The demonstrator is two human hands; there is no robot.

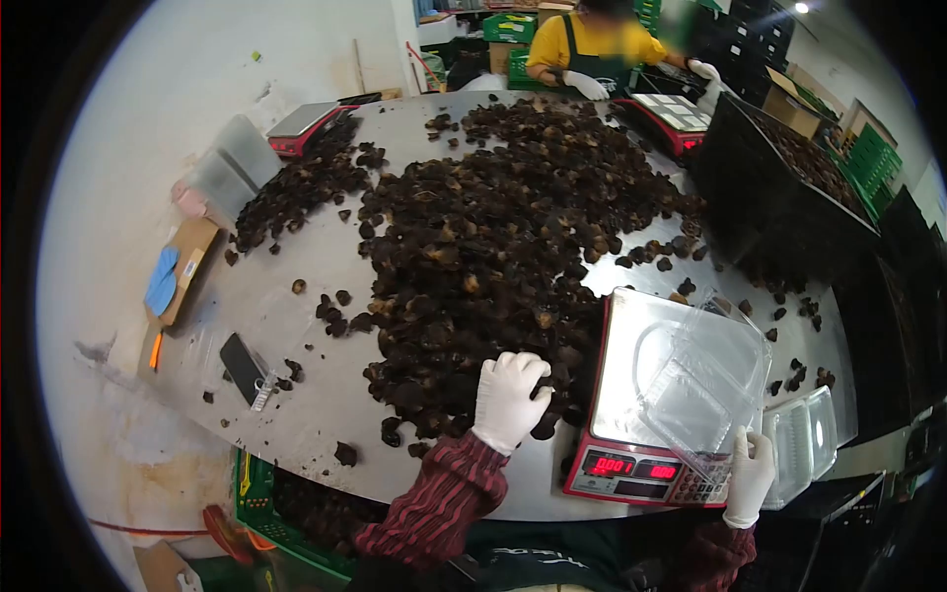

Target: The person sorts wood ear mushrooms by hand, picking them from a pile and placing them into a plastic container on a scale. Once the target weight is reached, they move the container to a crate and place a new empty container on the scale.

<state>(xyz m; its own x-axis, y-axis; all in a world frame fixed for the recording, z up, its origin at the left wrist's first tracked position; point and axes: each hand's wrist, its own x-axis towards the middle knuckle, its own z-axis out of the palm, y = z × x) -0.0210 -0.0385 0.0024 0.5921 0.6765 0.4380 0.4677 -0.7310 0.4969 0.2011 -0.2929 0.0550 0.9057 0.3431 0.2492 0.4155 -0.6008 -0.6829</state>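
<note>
A large heap of dark brown dried pieces [483, 227] covers the middle of the metal table [296, 434]. At the heap's near edge lies my left hand [513, 395], in a white glove, its fingers curled against the pieces; what they hold, if anything, is hidden. A red scale [631, 385] with a silver plate and lit red digits stands right of it. An open clear plastic box [702, 380] rests tilted on the plate. My right hand [750, 474], also gloved, pinches the box's near edge at the scale's right corner.
Clear boxes [799, 444] lie right of the scale. A black crate [779, 187] stands at the right. Two more scales [308, 126] [676, 118] sit farther back. A phone [240, 367] lies at left. Across the table, a person [597, 49] in yellow wears white gloves.
</note>
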